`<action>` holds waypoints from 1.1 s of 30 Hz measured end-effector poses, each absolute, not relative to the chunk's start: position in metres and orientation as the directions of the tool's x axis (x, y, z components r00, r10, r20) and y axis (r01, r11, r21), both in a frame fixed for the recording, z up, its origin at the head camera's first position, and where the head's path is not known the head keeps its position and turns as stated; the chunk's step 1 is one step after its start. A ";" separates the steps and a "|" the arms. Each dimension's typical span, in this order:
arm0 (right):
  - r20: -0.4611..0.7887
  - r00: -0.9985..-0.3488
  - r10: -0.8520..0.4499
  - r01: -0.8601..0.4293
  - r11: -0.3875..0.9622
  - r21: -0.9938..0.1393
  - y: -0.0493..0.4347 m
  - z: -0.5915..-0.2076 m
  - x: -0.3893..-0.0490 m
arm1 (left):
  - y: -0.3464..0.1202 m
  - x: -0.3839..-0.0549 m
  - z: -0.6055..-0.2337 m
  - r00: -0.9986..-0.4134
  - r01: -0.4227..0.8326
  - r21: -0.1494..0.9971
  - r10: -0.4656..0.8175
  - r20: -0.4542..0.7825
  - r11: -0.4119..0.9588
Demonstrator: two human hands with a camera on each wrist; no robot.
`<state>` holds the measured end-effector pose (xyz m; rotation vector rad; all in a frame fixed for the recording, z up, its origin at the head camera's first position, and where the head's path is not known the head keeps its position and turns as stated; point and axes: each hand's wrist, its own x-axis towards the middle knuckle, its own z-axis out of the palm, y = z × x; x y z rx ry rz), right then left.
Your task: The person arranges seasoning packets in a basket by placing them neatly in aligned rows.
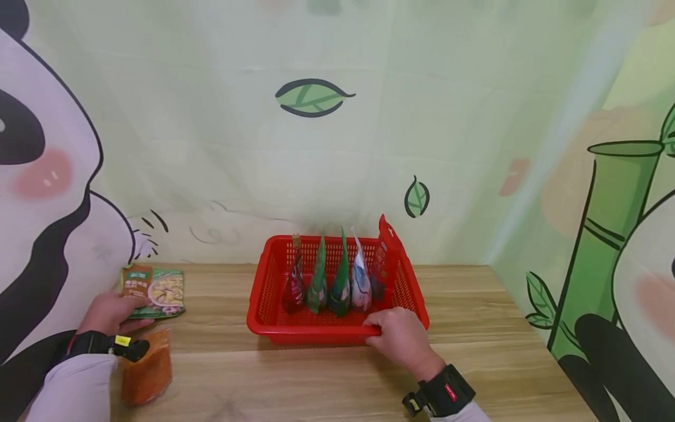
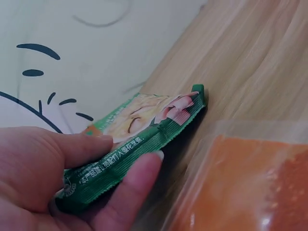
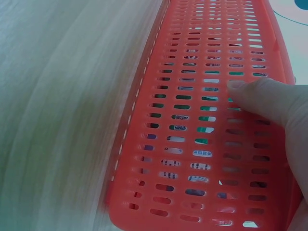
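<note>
At the left of the table my left hand pinches a green and brown seasoning packet by its near edge. The left wrist view shows the thumb on top of the packet and a finger beneath, its near edge tipped up. My right hand grips the near rim of a red plastic basket, thumb against the slotted outer wall. Several packets stand upright in a row inside the basket, among them a dark red packet, a green packet and a red packet at the right end.
A clear bag of orange-red powder lies on the wooden table just in front of my left hand. Behind the table hangs a pale green printed backdrop, close to the basket's far side.
</note>
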<state>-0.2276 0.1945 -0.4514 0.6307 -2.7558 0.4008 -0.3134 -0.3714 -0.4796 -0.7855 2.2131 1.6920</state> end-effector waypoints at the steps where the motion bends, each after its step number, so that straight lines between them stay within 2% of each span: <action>1: 0.330 -0.865 -0.377 -0.456 0.866 -0.205 0.194 -0.452 -0.228 | -0.370 -0.311 -0.479 -0.835 -0.535 0.829 -0.252 -0.489 0.164; 7: 0.309 -0.880 -0.360 -0.437 0.870 -0.230 0.194 -0.452 -0.228 | -0.356 -0.302 -0.478 -0.893 -0.438 0.896 -0.141 -0.427 0.064; 15: 0.313 -0.878 -0.363 -0.440 0.870 -0.223 0.194 -0.454 -0.229 | -0.321 -0.289 -0.463 -0.931 -0.343 0.938 -0.114 -0.347 -0.054; 22: 0.316 -0.882 -0.350 -0.428 0.875 -0.225 0.193 -0.453 -0.230 | -0.283 -0.272 -0.443 -0.964 -0.254 0.966 -0.069 -0.257 -0.046; 29: 0.276 -0.900 -0.338 -0.406 0.882 -0.241 0.192 -0.450 -0.229 | -0.247 -0.252 -0.426 -0.981 -0.175 0.971 -0.050 -0.186 -0.163; 33: 0.263 -0.903 -0.340 -0.405 0.880 -0.250 0.192 -0.450 -0.229 | -0.225 -0.240 -0.418 -0.989 -0.140 0.977 -0.027 -0.146 -0.162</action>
